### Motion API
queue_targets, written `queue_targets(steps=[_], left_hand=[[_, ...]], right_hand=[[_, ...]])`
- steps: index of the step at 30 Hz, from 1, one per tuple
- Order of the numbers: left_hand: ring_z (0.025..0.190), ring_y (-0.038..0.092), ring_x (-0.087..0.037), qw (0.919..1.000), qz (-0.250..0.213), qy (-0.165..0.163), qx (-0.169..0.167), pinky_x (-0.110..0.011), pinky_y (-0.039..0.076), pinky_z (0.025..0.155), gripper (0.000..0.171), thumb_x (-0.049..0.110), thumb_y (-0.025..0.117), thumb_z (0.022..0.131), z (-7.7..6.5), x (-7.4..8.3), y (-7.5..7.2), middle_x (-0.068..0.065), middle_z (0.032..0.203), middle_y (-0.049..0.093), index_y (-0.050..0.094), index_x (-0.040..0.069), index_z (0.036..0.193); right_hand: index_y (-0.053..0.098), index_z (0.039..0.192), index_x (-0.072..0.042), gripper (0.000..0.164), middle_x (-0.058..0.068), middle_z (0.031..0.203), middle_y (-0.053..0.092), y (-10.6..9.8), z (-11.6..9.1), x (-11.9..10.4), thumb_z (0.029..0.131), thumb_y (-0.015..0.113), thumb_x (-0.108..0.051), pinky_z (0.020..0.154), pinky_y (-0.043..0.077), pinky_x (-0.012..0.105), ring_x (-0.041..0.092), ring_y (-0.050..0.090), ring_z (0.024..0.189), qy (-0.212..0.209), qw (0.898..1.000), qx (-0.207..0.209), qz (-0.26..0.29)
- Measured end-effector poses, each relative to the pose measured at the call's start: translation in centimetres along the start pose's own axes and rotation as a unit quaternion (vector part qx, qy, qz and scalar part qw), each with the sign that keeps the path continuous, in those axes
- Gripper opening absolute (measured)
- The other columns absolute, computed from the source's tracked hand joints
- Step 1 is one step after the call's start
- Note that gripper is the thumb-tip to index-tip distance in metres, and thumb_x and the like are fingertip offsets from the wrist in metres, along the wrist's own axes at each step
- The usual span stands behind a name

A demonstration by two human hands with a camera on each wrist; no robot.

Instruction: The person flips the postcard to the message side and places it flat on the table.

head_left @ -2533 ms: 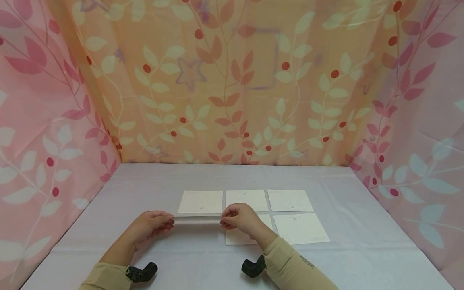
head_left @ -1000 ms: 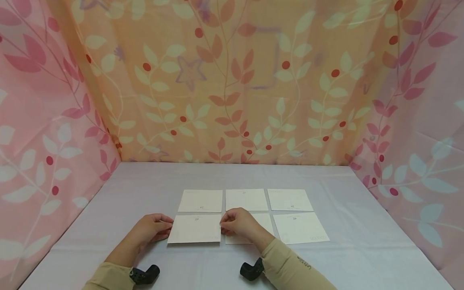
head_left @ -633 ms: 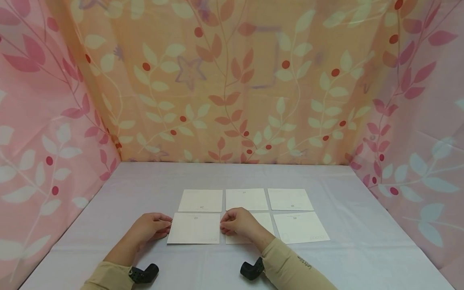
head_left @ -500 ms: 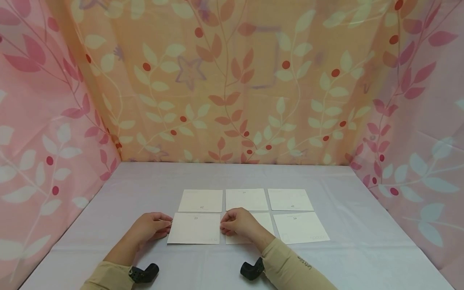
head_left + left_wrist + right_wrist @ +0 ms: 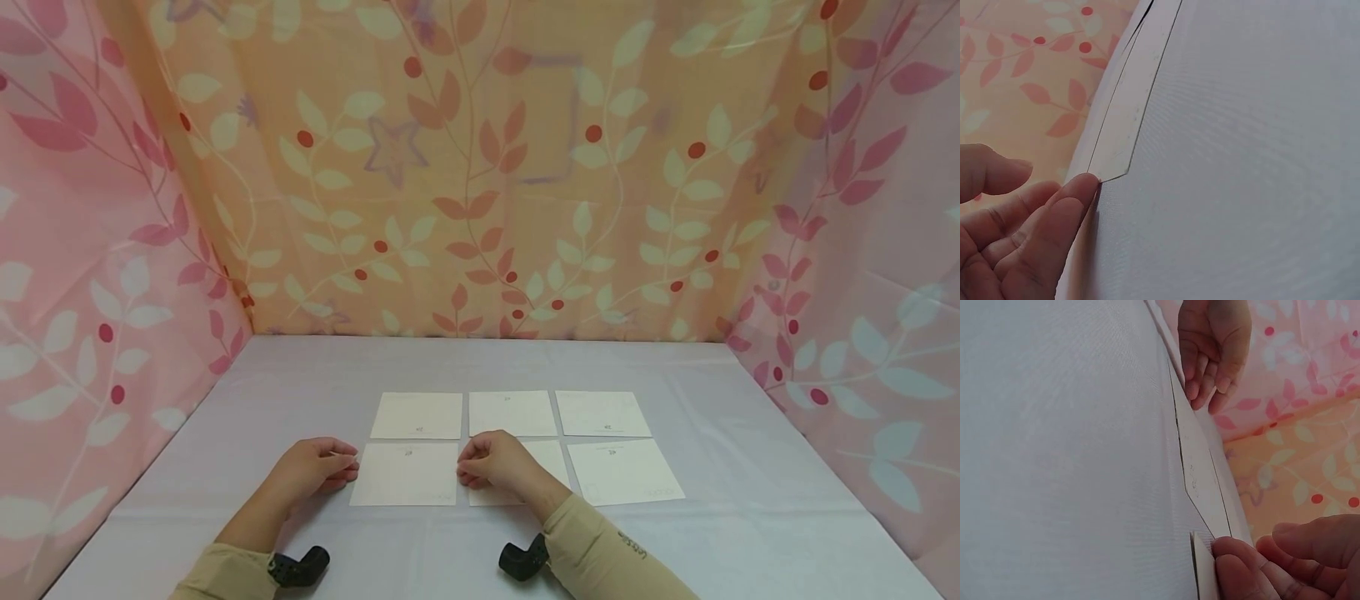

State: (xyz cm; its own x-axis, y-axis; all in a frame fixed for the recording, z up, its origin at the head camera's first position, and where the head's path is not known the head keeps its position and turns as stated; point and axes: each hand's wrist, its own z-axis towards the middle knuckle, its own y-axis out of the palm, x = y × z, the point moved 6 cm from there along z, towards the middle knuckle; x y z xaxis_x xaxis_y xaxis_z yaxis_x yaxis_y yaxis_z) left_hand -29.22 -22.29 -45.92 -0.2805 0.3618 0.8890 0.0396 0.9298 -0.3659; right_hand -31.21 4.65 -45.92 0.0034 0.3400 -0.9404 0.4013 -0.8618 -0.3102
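Observation:
A flat white card [image 5: 403, 475] with a tiny printed mark lies at the front left of two rows of similar cards. My left hand [image 5: 315, 471] is at its left edge; in the left wrist view a fingertip touches the card's corner [image 5: 1116, 172], the thumb held apart. Beside the right edge is my right hand [image 5: 498, 467], loosely bent over the front middle card [image 5: 551, 457] and hiding part of it. The right wrist view shows its thumb apart from the fingertips [image 5: 1232, 550], which are by the card edges.
Three cards make up the back row: left [image 5: 417, 415], middle [image 5: 512, 410] and right [image 5: 603, 412]. Another card [image 5: 626, 472] lies at the front right. All rest on a white tablecloth [image 5: 420, 550], enclosed by a floral curtain [image 5: 465, 167] behind and at both sides.
Earlier both hands held the front left card up edge-on by its sides. It was lowered flat onto the table, and the fingers have let go. Since half a second ago little has moved.

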Motion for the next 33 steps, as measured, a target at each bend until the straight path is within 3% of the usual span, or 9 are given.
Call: queue_targets(steps=[9,18,23,29,33], left_hand=[[0.073,0.064,-0.015,1.0,0.004,-0.008,0.001,-0.027,0.053,0.065,0.02,0.009,0.057,0.088,0.2,-0.3,0.1,-0.007,0.084,0.067,0.061,-0.003,0.103],[0.079,0.066,-0.017,0.9982,-0.055,-0.006,-0.025,-0.027,0.054,0.067,0.025,0.012,0.054,0.091,1.1,-0.5,-0.3,-0.01,0.088,0.067,0.058,-0.005,0.109],[0.088,0.065,-0.02,0.9976,-0.049,0.029,-0.04,-0.031,0.053,0.075,0.031,0.018,0.054,0.092,1.0,1.0,-1.0,-0.015,0.1,0.065,0.057,-0.006,0.112],[0.111,0.053,-0.03,0.995,0.001,0.086,-0.051,-0.044,0.043,0.093,0.037,0.024,0.053,0.093,0.9,3.4,-1.3,-0.02,0.119,0.056,0.055,-0.005,0.116],[0.119,0.044,-0.034,0.9885,0.068,0.129,-0.041,-0.051,0.037,0.096,0.043,0.034,0.051,0.093,1.2,5.1,-1.5,-0.019,0.127,0.051,0.054,0.001,0.122]], right_hand=[[0.064,0.083,0.003,0.006,0.012,0.075,0.066,-0.1,-0.2,-0.1,0.082,0.064,-0.003,0.061,0.055,0.032,0.018,0.064,0.068,0.001,1.0,0.004,-0.002],[0.065,0.085,0.0,0.007,0.009,0.075,0.066,-1.6,-0.2,-0.9,0.081,0.066,-0.005,0.062,0.054,0.028,0.016,0.063,0.069,-0.026,0.999,-0.01,-0.021],[0.064,0.094,0.002,0.014,0.014,0.087,0.066,-4.2,-0.1,-2.4,0.085,0.063,-0.009,0.071,0.054,0.031,0.023,0.064,0.082,-0.062,0.996,-0.019,-0.06],[0.066,0.098,-0.007,0.015,0.014,0.095,0.066,-8.8,-0.3,-4.1,0.089,0.058,-0.016,0.077,0.052,0.035,0.031,0.061,0.091,-0.067,0.989,0.015,-0.13],[0.065,0.103,-0.011,0.019,0.006,0.095,0.066,-12.1,-0.7,-5.0,0.09,0.058,-0.022,0.079,0.05,0.037,0.025,0.061,0.092,-0.082,0.972,0.064,-0.211]])
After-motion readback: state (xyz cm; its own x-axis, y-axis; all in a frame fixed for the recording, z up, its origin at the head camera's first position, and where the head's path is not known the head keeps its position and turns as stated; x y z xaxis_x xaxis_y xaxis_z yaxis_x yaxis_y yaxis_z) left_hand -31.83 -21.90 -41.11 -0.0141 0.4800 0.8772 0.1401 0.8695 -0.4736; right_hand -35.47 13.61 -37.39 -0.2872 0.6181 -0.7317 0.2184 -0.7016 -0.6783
